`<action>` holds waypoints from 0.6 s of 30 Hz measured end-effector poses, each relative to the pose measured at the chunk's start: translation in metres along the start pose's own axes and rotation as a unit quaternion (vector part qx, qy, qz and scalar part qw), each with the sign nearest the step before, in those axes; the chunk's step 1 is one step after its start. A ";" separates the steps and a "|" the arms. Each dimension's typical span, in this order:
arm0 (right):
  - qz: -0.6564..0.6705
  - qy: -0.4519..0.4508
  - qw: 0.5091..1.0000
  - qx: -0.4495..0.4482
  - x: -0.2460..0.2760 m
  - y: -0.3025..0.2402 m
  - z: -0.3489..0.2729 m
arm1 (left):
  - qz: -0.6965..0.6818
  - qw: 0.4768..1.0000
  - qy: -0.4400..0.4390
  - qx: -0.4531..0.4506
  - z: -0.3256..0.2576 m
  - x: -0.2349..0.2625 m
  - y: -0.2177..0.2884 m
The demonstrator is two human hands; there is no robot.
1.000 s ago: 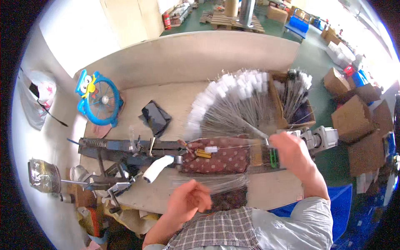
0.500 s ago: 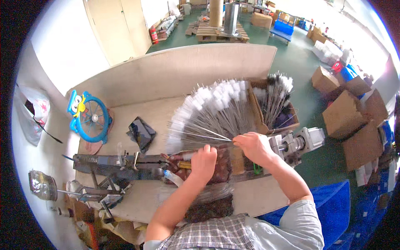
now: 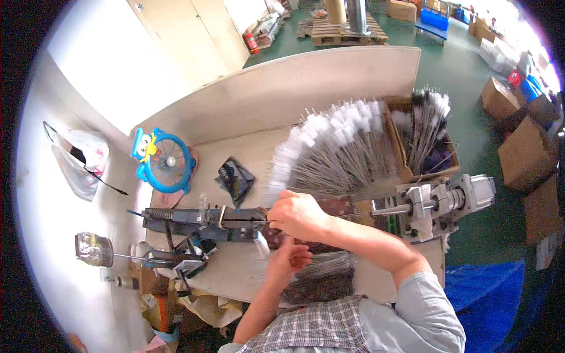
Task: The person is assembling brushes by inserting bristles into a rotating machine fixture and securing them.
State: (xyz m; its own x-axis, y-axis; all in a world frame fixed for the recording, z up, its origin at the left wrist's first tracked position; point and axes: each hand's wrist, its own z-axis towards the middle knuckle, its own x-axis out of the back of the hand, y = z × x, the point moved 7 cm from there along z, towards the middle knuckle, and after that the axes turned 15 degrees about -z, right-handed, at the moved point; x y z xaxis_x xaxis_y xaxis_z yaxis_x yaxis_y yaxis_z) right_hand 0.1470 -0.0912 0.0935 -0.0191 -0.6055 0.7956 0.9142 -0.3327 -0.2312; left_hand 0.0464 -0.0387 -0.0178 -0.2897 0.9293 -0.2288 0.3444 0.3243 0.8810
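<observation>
My right hand (image 3: 299,216) is closed at the inner end of the dark metal rail (image 3: 241,226), back of the hand up; its fingertips and whatever they grip are hidden. A thin wire (image 3: 356,215) runs from behind my right forearm to the metal chuck (image 3: 406,209) at the right. Just below, my left hand (image 3: 287,259) has its thumb raised and fingers loosely bent and apart, holding nothing visible. Beside it stands a pale tube (image 3: 262,244). A bundle of thin wires (image 3: 326,265) lies near my body. White-tipped wire brushes (image 3: 341,141) fan out beyond my hands.
A cardboard box (image 3: 406,170) of dark and white brushes stands at the back right. A blue toy-like wheel (image 3: 170,162) and a black plastic packet (image 3: 236,181) are at the left. An upright board (image 3: 282,85) edges the bench. A blue bin (image 3: 485,300) stands lower right.
My right hand has moved left from the brush fan to the rail's end. The left hand has dropped nearer my body and opened. A wire now reaches the chuck. The view has shifted.
</observation>
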 end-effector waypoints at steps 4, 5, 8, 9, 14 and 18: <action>-0.062 0.013 0.998 -0.017 -0.025 -0.008 0.012 | -0.483 0.855 0.072 0.176 0.005 0.080 -0.044; -0.063 -0.010 0.997 -0.033 -0.027 -0.007 0.013 | -0.535 0.834 0.035 0.132 0.003 0.083 -0.027; -0.070 -0.038 0.995 -0.057 -0.033 -0.004 0.013 | -0.583 0.809 -0.056 0.053 -0.002 0.078 0.014; -0.072 -0.041 0.995 -0.063 -0.034 -0.003 0.013 | -0.497 0.867 -0.029 0.015 -0.001 0.077 0.024; -0.092 -0.081 0.991 -0.057 -0.034 -0.011 0.017 | 0.205 0.972 0.096 -0.069 0.023 0.081 0.012; -0.105 -0.087 0.990 -0.034 -0.018 -0.012 0.014 | 0.177 0.970 0.076 -0.149 0.024 0.067 0.033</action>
State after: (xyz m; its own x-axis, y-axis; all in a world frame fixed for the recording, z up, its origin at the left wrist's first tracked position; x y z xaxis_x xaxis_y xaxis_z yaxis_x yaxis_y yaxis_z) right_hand 0.1416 -0.0662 0.0894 -0.1298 -0.3867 0.9130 0.8685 -0.4886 -0.0835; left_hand 0.0597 0.0388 -0.0135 -0.3359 0.9292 0.1540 0.1800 -0.0972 0.9789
